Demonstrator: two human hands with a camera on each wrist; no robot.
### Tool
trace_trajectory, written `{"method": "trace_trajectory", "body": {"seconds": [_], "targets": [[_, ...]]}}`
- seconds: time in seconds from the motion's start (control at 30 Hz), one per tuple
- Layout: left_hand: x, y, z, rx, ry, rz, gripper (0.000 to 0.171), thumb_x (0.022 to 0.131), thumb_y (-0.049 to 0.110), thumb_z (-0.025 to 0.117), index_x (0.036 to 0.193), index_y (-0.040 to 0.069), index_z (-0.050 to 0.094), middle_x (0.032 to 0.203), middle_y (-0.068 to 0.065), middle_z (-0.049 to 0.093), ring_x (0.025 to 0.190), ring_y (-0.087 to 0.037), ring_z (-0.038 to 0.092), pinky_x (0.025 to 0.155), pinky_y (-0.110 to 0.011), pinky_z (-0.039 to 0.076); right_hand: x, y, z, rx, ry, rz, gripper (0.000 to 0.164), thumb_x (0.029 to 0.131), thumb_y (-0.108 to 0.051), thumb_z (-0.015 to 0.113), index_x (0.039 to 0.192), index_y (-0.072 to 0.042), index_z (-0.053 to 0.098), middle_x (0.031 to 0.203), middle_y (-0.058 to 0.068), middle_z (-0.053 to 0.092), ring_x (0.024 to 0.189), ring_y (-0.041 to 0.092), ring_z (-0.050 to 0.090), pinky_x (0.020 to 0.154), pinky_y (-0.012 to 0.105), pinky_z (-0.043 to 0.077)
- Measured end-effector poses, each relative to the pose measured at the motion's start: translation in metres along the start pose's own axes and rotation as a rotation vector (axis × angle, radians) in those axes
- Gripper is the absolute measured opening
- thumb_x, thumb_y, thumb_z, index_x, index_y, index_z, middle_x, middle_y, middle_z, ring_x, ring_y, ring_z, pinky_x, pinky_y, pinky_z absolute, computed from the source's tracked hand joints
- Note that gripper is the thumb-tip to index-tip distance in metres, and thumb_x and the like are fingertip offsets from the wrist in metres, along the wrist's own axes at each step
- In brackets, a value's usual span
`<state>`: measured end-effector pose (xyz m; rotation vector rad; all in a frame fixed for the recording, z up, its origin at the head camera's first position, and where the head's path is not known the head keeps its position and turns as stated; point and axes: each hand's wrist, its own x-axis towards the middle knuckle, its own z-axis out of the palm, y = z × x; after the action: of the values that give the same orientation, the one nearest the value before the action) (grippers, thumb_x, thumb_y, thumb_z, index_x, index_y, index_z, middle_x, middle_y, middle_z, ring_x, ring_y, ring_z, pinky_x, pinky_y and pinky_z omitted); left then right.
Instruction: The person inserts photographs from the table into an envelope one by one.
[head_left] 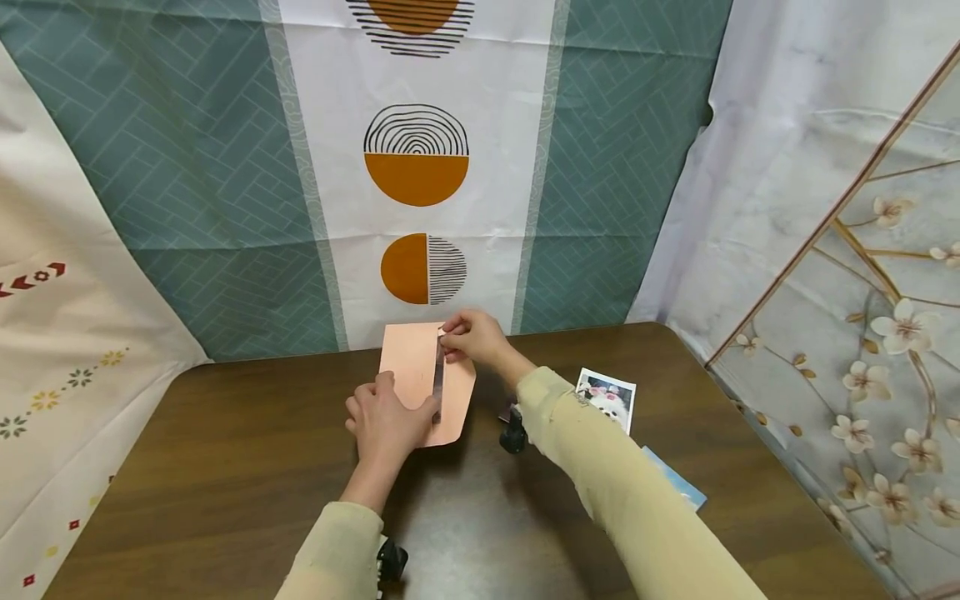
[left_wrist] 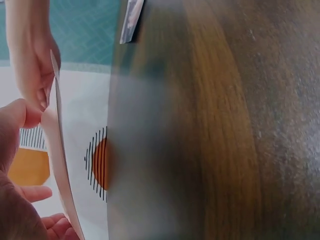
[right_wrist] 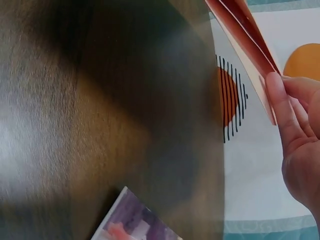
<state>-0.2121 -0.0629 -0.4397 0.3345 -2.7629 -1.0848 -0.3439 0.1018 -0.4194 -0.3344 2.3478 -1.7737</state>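
A pink envelope [head_left: 408,358] is held up off the table [head_left: 247,467], close to the middle of its far edge, with its long opening turned toward the head camera. Its left side is gripped by the left hand [head_left: 388,417], the thumb laid across the front toward the opening, presumably so that the paper is kept steady. The upper end of the opening is pinched between thumb and fingers by the right hand [head_left: 474,340], seemingly so that the two layers are kept apart. Along the opening a dark strip [head_left: 438,375] is seen; whether it is a shadowed gap or something tucked inside cannot be told. Toward the table's right edge, a dog photo [head_left: 607,402] is partly covered by the right sleeve [head_left: 600,467], and a blue card [head_left: 678,482] is left showing only in part beyond it. A purple picture [right_wrist: 135,220] is cut off by the lower border of the right wrist view, so its subject cannot be made out. The left fingertips behind the envelope are hidden from the head camera.
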Motion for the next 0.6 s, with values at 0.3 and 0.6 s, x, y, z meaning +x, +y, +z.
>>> {"method": "trace_trajectory", "body": {"seconds": [0.3,0.6], "targets": [[0.0014,0.0015,-0.0018,-0.013,-0.01,0.003,0.084,0.086,0.051,0.077,0.147,0.0,0.049,0.14,-0.033,0.044,0.132,-0.049,0.033,0.101,-0.067,0.031,-0.0015,-0.0008,-0.0034,0.108,0.008,0.046,0.021,0.096,0.007,0.073,0.115,0.008,0.064,0.095,0.017,0.074,0.068,0.017,0.074,0.068,0.033,0.064],[0.0011,0.0022,-0.0015,-0.022,-0.021,-0.015,0.086,0.085,0.05,0.077,0.148,0.0,0.048,0.141,-0.033,0.044,0.134,-0.048,0.032,0.103,-0.066,0.031,-0.0021,-0.0011,-0.0019,0.123,-0.053,0.054,0.018,0.095,0.013,0.07,0.11,0.01,0.062,0.084,0.013,0.072,0.066,0.016,0.073,0.068,0.033,0.064]]}}
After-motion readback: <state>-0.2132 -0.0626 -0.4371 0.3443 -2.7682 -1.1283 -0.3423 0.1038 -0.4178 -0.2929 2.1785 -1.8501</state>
